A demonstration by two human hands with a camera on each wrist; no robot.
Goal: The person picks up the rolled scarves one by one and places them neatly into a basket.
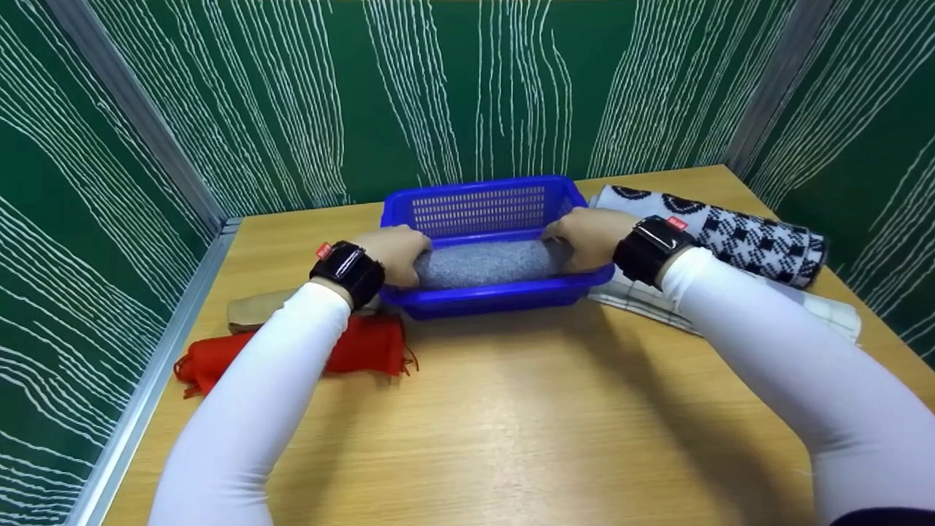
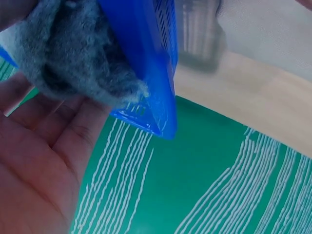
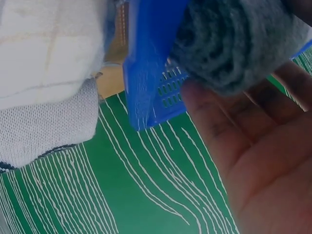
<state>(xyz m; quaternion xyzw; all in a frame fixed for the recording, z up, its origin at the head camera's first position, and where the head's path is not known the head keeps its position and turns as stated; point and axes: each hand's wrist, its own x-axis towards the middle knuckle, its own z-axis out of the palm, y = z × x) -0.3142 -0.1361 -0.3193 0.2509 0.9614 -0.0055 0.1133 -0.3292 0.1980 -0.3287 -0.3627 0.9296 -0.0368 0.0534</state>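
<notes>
Within the blue plastic basket (image 1: 504, 299), rolled grey cloth (image 1: 491, 264) lies crosswise, long axis running from left hand (image 1: 392, 253) to right hand (image 1: 590, 235), fingers of each gripping its near end, neither hand closer.

In the head view, ends of the grey roll (image 1: 486, 264) are covered by the left hand (image 1: 394, 253) and right hand (image 1: 593, 237); the red scarf (image 1: 369, 347) is partly hidden by a sleeve (image 1: 259, 380).

a fuzzy grey cloth roll (image 1: 489, 264) sat lengthwise at the opening of a perforated blue basket (image 1: 504, 298), its ends gripped by the left hand (image 1: 396, 252) and right hand (image 1: 590, 235).
</notes>
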